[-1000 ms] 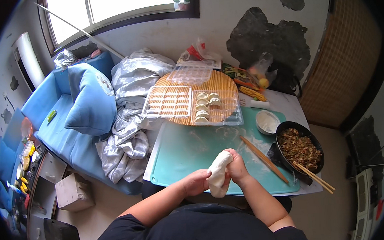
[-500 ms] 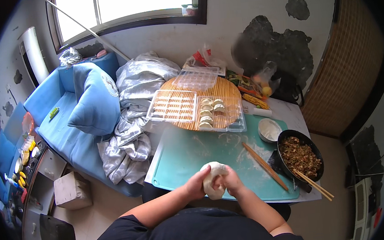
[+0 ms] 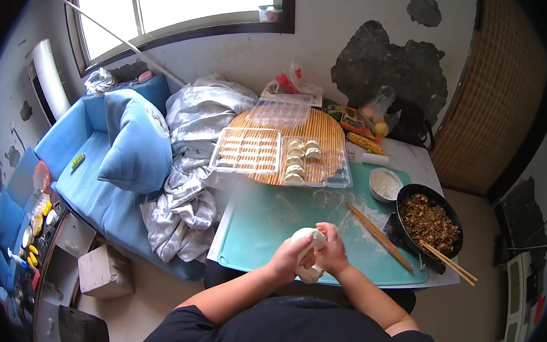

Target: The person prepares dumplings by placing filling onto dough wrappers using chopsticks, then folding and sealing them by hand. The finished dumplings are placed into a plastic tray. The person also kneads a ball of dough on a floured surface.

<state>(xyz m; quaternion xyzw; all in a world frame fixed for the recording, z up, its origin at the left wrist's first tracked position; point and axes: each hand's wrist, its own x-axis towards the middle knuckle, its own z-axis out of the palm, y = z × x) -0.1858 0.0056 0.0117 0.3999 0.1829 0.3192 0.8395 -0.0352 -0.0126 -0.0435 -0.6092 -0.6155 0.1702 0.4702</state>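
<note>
A thick white ring of dough (image 3: 309,273) is held up between my two hands over the near edge of the turquoise mat (image 3: 252,230). My left hand (image 3: 286,258) is closed round its left side, the thumb lying up along it. On the other side, my right hand (image 3: 332,250) has its fingers curled at the dough, partly hiding it. To the right of my hands, a wooden rolling pin (image 3: 379,237) lies slantwise on the floury mat. Beyond the mat, several pale dumplings (image 3: 294,161) sit in a clear plastic tray on a round woven mat (image 3: 244,120).
A white bowl of flour (image 3: 386,184) and a black pan of chopped filling (image 3: 429,222) stand at the right, with chopsticks (image 3: 449,262) across the pan's rim. An unfilled compartment tray (image 3: 245,151) lies left of the dumplings. A blue sofa (image 3: 94,178) stands at left.
My right hand has shifted upward, and its fingers now stand higher on the dough. My left hand has moved slightly right. The dough stays in both hands.
</note>
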